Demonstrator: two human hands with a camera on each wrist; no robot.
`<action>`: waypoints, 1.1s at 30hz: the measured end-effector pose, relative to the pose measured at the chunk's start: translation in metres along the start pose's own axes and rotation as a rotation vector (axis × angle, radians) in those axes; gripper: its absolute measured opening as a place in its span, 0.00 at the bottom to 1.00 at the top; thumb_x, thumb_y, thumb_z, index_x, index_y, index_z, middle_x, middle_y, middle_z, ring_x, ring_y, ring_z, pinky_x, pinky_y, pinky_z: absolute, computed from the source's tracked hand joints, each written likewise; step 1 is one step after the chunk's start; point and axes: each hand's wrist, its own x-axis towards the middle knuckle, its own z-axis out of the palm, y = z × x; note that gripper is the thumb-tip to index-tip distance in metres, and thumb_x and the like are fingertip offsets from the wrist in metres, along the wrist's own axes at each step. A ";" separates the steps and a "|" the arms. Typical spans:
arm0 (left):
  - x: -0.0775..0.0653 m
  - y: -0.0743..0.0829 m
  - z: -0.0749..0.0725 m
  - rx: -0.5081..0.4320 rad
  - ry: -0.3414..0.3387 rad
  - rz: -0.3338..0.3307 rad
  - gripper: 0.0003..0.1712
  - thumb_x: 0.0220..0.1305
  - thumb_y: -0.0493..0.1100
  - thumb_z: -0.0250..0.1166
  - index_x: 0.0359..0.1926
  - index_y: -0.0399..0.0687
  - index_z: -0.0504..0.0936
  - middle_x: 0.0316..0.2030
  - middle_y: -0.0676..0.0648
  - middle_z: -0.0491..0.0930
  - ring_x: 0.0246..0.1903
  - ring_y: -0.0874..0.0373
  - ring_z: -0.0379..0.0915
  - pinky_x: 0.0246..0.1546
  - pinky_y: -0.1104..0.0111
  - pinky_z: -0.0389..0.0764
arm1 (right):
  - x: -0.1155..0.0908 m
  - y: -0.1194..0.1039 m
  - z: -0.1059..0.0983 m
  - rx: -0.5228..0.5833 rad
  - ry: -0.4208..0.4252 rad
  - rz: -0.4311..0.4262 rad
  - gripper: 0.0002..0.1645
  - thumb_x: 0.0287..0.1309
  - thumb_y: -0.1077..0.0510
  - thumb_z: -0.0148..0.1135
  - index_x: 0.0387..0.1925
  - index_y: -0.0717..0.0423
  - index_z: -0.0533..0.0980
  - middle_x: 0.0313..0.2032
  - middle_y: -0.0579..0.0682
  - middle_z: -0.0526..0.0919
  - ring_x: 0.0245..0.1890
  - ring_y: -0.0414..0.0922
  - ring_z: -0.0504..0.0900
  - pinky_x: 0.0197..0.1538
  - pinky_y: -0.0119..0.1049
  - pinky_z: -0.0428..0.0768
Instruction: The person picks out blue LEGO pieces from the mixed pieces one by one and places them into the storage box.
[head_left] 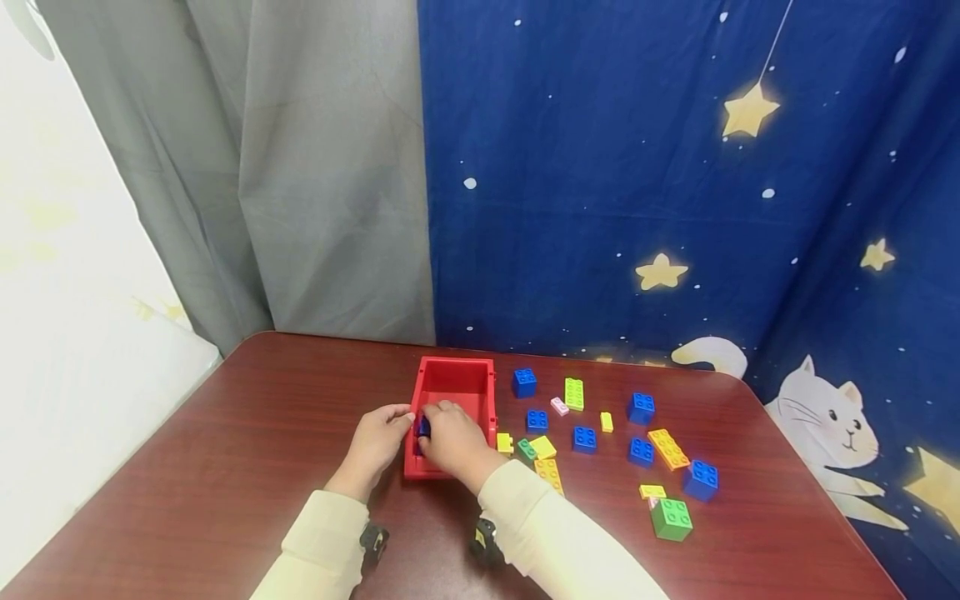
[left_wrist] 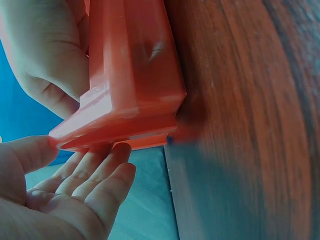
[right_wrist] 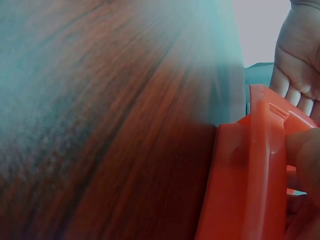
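Observation:
A red plastic box (head_left: 459, 367) stands on the table, its top facing up. My left hand (head_left: 377, 437) is at its left side, thumb at the rim and the other fingers against the outer wall; the left wrist view shows this hand (left_wrist: 75, 200) below the rim. Reaching over the right wall, my right hand (head_left: 459, 440) is inside the box and grips a dark blue brick (head_left: 424, 427) near the left wall. Most of that brick is hidden behind the fingers. In the right wrist view, the box wall (right_wrist: 265, 175) covers part of the right hand (right_wrist: 306, 165).
Right of the box lie several loose bricks: blue bricks (head_left: 585, 439), a lime brick (head_left: 573, 394), orange bricks (head_left: 668, 449), a large green brick (head_left: 672, 520) and small yellow pieces (head_left: 607, 422). A yellow brick (head_left: 505, 443) is close by the box's right wall. Curtains (head_left: 525, 250) hang behind the table.

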 end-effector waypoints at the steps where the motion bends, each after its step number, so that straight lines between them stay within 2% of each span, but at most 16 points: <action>1: 0.000 0.000 0.000 0.003 -0.001 0.001 0.20 0.70 0.38 0.54 0.57 0.29 0.75 0.53 0.30 0.77 0.54 0.38 0.74 0.56 0.49 0.74 | 0.000 0.000 0.000 0.008 0.002 0.003 0.31 0.53 0.51 0.70 0.58 0.56 0.75 0.48 0.52 0.79 0.49 0.47 0.78 0.55 0.41 0.80; 9: -0.001 0.001 -0.001 0.007 0.005 0.001 0.20 0.70 0.38 0.54 0.57 0.29 0.75 0.54 0.30 0.77 0.55 0.38 0.73 0.56 0.49 0.74 | -0.002 -0.001 -0.007 0.041 0.035 0.021 0.38 0.52 0.51 0.71 0.64 0.53 0.70 0.58 0.53 0.75 0.58 0.49 0.74 0.56 0.45 0.79; 13: -0.001 0.001 -0.001 0.017 0.002 -0.002 0.20 0.70 0.38 0.54 0.58 0.30 0.75 0.55 0.30 0.75 0.56 0.37 0.72 0.56 0.48 0.74 | -0.005 0.000 -0.012 0.046 0.063 0.018 0.39 0.51 0.51 0.71 0.66 0.51 0.69 0.58 0.52 0.74 0.59 0.48 0.73 0.55 0.45 0.80; 24: -0.002 0.001 -0.001 0.035 0.008 0.008 0.20 0.70 0.38 0.53 0.57 0.30 0.75 0.55 0.30 0.76 0.55 0.38 0.72 0.58 0.46 0.72 | -0.019 0.010 -0.026 0.027 0.179 -0.122 0.36 0.52 0.53 0.71 0.63 0.49 0.71 0.60 0.50 0.73 0.61 0.47 0.71 0.55 0.43 0.80; 33: -0.002 0.001 -0.001 0.049 0.000 -0.001 0.21 0.70 0.39 0.53 0.58 0.30 0.74 0.56 0.30 0.74 0.56 0.36 0.71 0.58 0.45 0.71 | -0.032 0.008 -0.040 0.015 0.268 -0.186 0.38 0.51 0.54 0.72 0.64 0.50 0.70 0.61 0.50 0.72 0.62 0.46 0.70 0.56 0.42 0.79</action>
